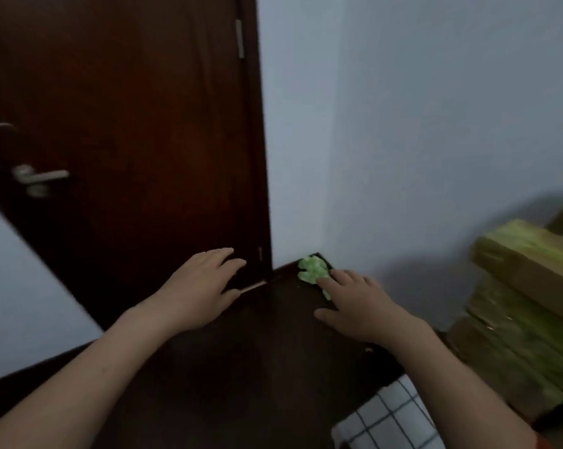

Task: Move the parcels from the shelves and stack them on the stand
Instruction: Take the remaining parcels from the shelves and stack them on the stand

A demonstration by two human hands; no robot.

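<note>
1. Dark wooden door (127,124), left of a pale wall (403,108).
2. Dark flat parcel (241,351): low in front of the person, long axis running away toward the door foot, far right corner pointing at the wall.
3. Stack of green-taped cardboard parcels (526,303): right of it, blurred.
4. Left hand (199,286): palm down at the far left edge, fingers extended; grip released.
5. Right hand (357,306): flat on top, fingers spread; grip released, index on a green tape patch (310,268).

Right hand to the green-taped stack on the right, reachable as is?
Probably yes. The right hand rests flat on the dark box, and the stack of green-taped parcels sits close on its right with nothing between them. It would have to leave the box first.
</note>
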